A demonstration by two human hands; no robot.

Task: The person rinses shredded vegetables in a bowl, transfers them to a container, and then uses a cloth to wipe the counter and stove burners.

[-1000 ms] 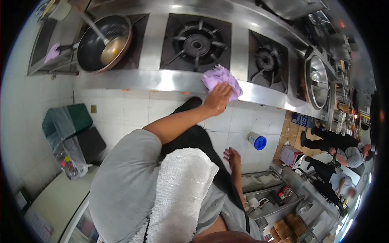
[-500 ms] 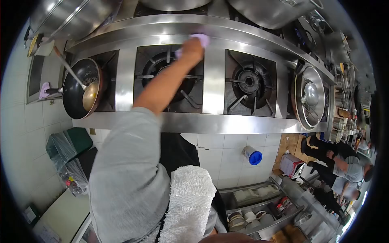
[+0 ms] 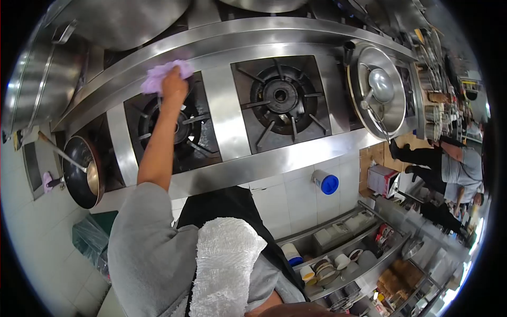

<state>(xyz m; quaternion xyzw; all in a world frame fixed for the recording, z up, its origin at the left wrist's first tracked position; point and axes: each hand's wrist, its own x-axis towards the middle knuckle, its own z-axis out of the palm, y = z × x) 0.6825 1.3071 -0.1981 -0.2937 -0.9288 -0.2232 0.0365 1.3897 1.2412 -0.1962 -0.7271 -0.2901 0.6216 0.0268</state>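
Observation:
My left hand [image 3: 175,85] is closed around a crumpled purple cloth [image 3: 161,75]. It holds the cloth against the steel strip [image 3: 121,87] behind the left open burner [image 3: 179,127], at the burner's back edge. The forearm passes over that burner and hides part of it. A second burner [image 3: 280,95], with nothing on its grate, is to the right of the hand. My right hand does not show. A white towel [image 3: 227,264] hangs over the front of my grey shirt.
A black wok [image 3: 79,179] with a ladle sits at the far left. On the right, a metal pan [image 3: 380,63] holds another ladle. Large steel pots [image 3: 121,21] line the back. Below are a blue-lidded tub [image 3: 326,182] and shelves [image 3: 338,264]. People [image 3: 459,169] stand far right.
My left hand has moved left along the back of the stove with the cloth. The view has shifted and turned, and more of the right burner's side and the lower shelves shows.

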